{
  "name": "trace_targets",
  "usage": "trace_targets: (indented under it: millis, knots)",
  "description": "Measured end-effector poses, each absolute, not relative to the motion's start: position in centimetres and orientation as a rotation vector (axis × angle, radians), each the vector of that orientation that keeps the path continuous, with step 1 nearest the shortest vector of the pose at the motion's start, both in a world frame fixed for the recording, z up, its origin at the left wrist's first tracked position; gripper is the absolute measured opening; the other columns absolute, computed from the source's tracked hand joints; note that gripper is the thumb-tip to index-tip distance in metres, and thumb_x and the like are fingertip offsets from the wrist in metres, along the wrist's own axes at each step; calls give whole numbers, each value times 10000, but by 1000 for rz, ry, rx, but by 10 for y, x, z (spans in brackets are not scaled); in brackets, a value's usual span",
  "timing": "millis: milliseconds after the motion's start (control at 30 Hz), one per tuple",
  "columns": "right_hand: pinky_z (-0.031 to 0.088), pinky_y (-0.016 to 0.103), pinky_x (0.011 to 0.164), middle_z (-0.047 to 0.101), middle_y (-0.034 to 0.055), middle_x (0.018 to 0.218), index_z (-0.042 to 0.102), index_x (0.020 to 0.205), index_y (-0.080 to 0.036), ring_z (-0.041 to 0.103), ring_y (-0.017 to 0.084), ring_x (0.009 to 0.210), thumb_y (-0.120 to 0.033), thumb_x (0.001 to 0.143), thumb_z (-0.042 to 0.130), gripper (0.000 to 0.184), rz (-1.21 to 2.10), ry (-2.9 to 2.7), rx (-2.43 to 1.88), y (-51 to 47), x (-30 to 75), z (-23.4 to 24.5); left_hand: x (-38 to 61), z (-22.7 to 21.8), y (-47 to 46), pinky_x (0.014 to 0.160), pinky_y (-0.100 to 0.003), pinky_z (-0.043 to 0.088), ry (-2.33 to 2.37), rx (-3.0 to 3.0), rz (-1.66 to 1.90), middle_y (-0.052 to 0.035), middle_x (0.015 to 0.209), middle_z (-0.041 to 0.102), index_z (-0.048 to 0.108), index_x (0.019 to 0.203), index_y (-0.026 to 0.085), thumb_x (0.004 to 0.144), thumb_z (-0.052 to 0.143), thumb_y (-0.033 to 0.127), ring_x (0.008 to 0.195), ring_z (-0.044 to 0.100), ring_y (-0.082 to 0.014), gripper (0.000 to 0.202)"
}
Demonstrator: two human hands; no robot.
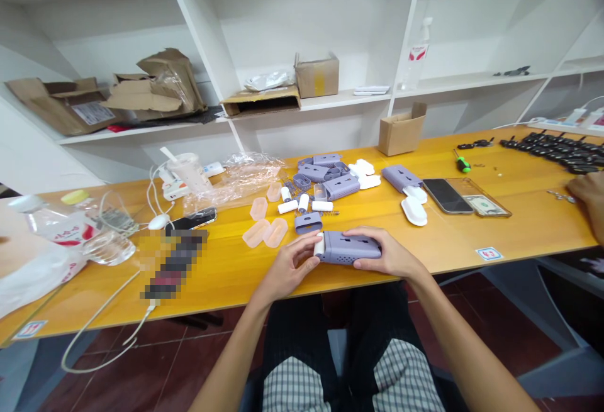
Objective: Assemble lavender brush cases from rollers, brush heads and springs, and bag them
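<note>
Gripping the purple case point(352, 248), right hand point(384, 255) steadies it while left hand point(290, 267) pinches its white end point(319, 246).

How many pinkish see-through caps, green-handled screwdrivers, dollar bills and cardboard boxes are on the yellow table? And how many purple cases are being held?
Pinkish see-through caps: 4
Green-handled screwdriver: 1
Dollar bill: 1
Cardboard box on the table: 1
Purple case being held: 1
Total: 8
</note>
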State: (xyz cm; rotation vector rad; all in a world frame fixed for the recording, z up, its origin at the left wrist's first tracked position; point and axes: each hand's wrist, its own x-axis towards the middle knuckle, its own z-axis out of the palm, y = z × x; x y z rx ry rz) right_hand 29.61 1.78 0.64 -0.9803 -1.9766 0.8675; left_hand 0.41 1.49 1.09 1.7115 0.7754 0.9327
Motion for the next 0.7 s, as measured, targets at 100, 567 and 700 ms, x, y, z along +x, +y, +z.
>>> trace_targets:
  millis: [100,567,700]
  knots:
    - [522,528,1062,720,109,1329,705,1323,-260,676,318,1204,-497,791,868,606,882,-1985,-969,18,297,8,3,11,15,1214,-565,435,790,1745,915,-164,1591,521,671,1399,235,969,702,403,1476,507,-330,463]
    - [552,469,966,738,98,1254,725,1305,-255,695,294,1103,-503,789,867,590,902,-2005,-903,18,297,9,3,6,16,1176,-519,487,804,1821,956,-141,1450,618,671,1316,230,923,709,243,1354,607,-289,395]
    - [559,475,958,734,106,1258,736,1298,-251,692,294,1106,-514,780,872,597,908,-2016,-892,19,298,7,3,11,13,1144,-483,516,769,1828,989,-134,1374,629,676,1251,215,891,727,221,1313,627,-278,363]
